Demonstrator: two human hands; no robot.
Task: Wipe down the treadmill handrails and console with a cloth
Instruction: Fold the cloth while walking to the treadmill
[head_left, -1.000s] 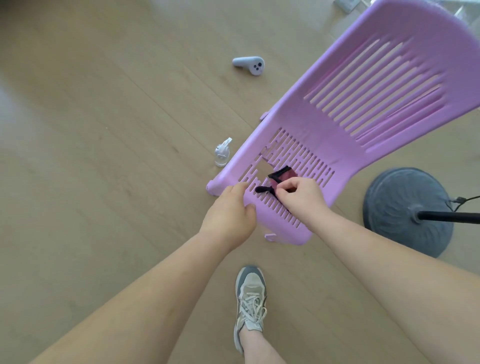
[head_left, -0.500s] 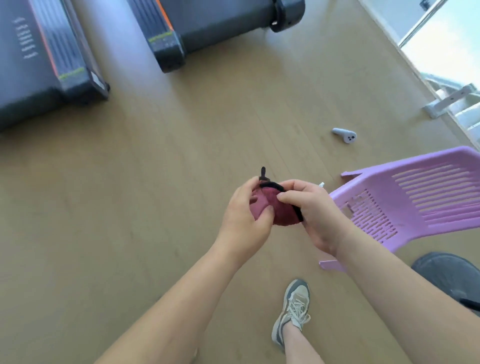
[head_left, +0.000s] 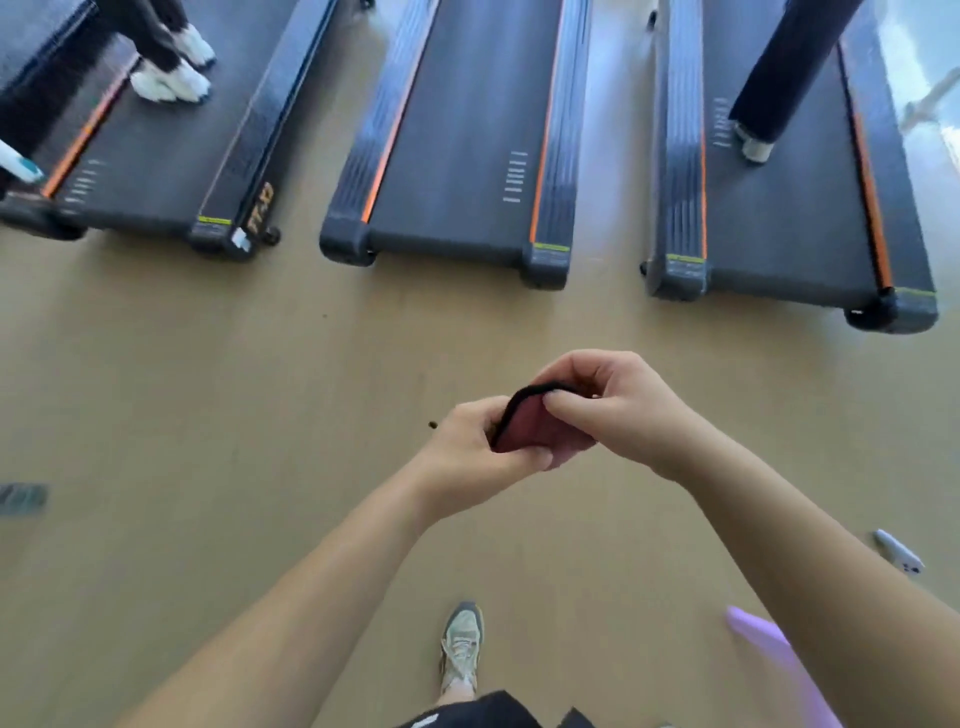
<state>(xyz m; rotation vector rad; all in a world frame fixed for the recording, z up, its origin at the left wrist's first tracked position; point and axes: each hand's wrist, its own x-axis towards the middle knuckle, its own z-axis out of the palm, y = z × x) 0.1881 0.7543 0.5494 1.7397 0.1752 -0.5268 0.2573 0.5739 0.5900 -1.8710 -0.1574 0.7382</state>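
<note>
In front of you three treadmill (head_left: 457, 156) decks end at the wooden floor (head_left: 208, 415), and a wide bare strip lies between their rear edges and your hands. You hold the dark red cloth (head_left: 535, 423) in the air, bunched between both hands: your left hand (head_left: 478, 452) closes on its lower side, your right hand (head_left: 613, 410) pinches its black edge from above.

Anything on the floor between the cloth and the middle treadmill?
Nothing visible. Both hands, left hand and right hand, hold the cloth; bare floor lies ahead to the middle treadmill.
</note>
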